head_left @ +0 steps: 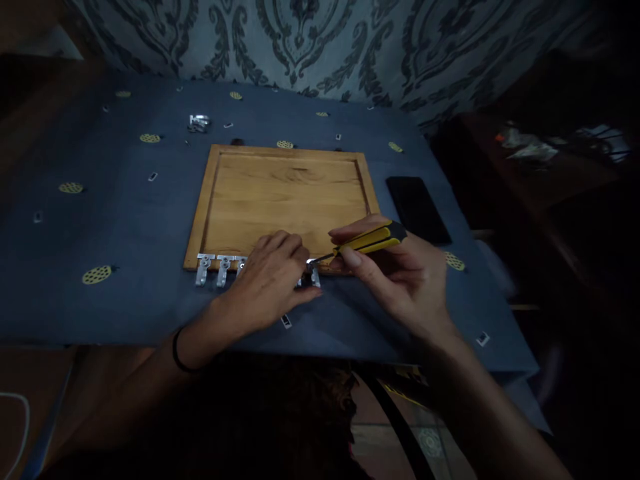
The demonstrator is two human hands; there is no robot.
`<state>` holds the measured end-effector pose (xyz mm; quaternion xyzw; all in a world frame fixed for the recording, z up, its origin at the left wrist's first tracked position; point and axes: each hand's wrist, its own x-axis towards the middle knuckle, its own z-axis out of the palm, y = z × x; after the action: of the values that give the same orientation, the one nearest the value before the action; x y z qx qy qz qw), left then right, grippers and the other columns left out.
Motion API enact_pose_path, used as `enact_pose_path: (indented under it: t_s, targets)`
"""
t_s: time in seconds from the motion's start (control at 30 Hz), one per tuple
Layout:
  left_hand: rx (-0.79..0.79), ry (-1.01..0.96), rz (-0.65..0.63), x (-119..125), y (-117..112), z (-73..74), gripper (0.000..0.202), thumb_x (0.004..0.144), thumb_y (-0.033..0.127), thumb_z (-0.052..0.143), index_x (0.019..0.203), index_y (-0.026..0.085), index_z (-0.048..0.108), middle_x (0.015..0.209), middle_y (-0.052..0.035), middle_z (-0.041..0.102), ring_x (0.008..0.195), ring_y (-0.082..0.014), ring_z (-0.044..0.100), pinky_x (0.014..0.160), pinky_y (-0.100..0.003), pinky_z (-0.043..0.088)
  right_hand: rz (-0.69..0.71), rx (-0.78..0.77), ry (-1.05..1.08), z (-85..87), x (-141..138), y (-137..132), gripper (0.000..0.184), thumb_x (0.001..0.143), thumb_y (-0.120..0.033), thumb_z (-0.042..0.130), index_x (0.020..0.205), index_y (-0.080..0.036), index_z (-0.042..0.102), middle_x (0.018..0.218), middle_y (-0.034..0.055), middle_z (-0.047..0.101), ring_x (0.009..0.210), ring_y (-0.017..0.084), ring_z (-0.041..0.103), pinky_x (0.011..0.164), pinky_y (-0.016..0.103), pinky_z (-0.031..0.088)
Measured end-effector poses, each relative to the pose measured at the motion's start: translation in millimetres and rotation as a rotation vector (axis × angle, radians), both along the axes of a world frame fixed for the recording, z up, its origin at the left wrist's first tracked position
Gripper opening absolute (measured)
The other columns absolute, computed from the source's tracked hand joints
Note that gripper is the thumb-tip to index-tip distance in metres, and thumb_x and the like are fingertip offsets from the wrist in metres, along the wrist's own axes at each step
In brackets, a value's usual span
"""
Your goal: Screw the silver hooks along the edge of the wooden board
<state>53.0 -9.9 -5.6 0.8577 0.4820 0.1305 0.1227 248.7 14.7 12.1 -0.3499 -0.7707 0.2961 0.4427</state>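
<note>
A yellow and black screwdriver [370,239] is gripped in my right hand [413,277]. Its thin shaft points left, with the tip at a small silver metal bracket [314,273] on the near edge of a framed wooden panel [290,200]. My left hand [273,277] lies across that edge, fingers curled and thumb below, closed around the bracket from the left. More silver brackets [203,270] stand in a row along the edge to the left. My left hand hides part of the row, so I cannot see how each is fixed.
A blue patterned cloth [125,227] covers the table. Loose silver metal pieces [199,123] lie behind the panel to the left. A dark phone [417,208] lies on the right. Behind the table stands a wall with ornamental patterns [300,40].
</note>
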Motion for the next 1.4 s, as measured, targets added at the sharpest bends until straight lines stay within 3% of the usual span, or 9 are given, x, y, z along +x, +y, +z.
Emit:
enact_pose_path:
  t_s: [0.23, 0.47, 0.7, 0.83, 1.13, 1.4]
  targets:
    - [-0.010, 0.000, 0.002, -0.1, 1.1, -1.7, 0.041, 0.092, 0.040, 0.078, 0.117, 0.010, 0.068, 0.117, -0.0119, 0.067, 0.116, -0.0322, 0.059, 0.102, -0.046, 0.049, -0.042, 0.023, -0.019, -7.4, -3.4, 5.5, 0.005, 0.093, -0.030, 0.075, 0.092, -0.025, 0.076, 0.087, 0.0000, 0.074, 0.073, 0.015, 0.069, 0.068, 0.031, 0.055]
    - [0.028, -0.010, -0.003, -0.7, -0.4, -5.8, 0.045, 0.092, 0.042, 0.077, 0.120, 0.008, 0.068, 0.117, -0.0135, 0.067, 0.116, -0.0333, 0.059, 0.102, -0.048, 0.049, -0.227, 0.107, 0.037, -23.8, -12.6, 10.1, 0.023, 0.089, -0.040, 0.079, 0.077, -0.024, 0.067, 0.069, -0.0025, 0.062, 0.060, 0.014, 0.057, 0.058, 0.032, 0.047]
    - [0.004, 0.032, 0.002, 0.4, 0.4, 0.4, 0.041, 0.092, 0.042, 0.078, 0.115, 0.009, 0.069, 0.114, -0.0122, 0.067, 0.115, -0.0326, 0.059, 0.101, -0.048, 0.050, -0.251, 0.114, 0.090, -25.8, -13.6, 3.8, 0.019, 0.094, -0.040, 0.073, 0.084, -0.025, 0.069, 0.076, -0.0004, 0.067, 0.063, 0.015, 0.061, 0.058, 0.033, 0.050]
    - [0.003, 0.040, -0.001, -0.2, 0.5, 1.5, 0.038, 0.092, 0.042, 0.078, 0.110, 0.010, 0.068, 0.112, -0.0118, 0.067, 0.112, -0.0317, 0.059, 0.099, -0.046, 0.050, -0.307, 0.095, 0.226, -24.5, -13.1, -1.5, 0.018, 0.095, -0.042, 0.072, 0.091, -0.025, 0.072, 0.085, 0.0000, 0.071, 0.057, 0.012, 0.065, 0.050, 0.029, 0.050]
    - [0.079, 0.011, -0.010, -3.2, 0.4, -4.4, 0.037, 0.091, 0.043, 0.079, 0.106, 0.012, 0.068, 0.108, -0.0097, 0.067, 0.108, -0.0301, 0.060, 0.094, -0.044, 0.051, -0.339, 0.058, 0.213, -37.5, -10.8, 1.5, 0.025, 0.096, -0.049, 0.069, 0.092, -0.024, 0.071, 0.078, -0.0008, 0.069, 0.058, 0.012, 0.067, 0.051, 0.028, 0.051]
    - [0.093, -0.030, -0.014, -4.1, 0.9, -7.8, 0.037, 0.091, 0.043, 0.079, 0.111, 0.014, 0.067, 0.110, -0.0089, 0.067, 0.109, -0.0294, 0.060, 0.095, -0.043, 0.050, -0.350, 0.067, 0.183, -38.8, -9.1, 2.1, 0.024, 0.097, -0.047, 0.068, 0.091, -0.024, 0.070, 0.074, -0.0017, 0.068, 0.058, 0.013, 0.065, 0.054, 0.030, 0.051]
